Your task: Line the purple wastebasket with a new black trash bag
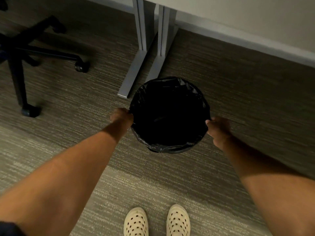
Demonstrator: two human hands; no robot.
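A round wastebasket stands on the carpet in front of me, fully covered by a black trash bag (170, 148) folded over its rim; none of the purple shows. The bag's inside is dark and I cannot see its bottom. My left hand (121, 116) grips the bag-covered rim on the left side. My right hand (218, 129) grips the rim on the right side, fingers curled around the plastic.
Two grey metal desk legs (136, 72) stand just behind the basket, with the desk's feet reaching toward it. A black office chair base (25, 53) with castors is at the far left. A wall and baseboard (255, 43) run along the right. My two cream shoes (156, 220) are below.
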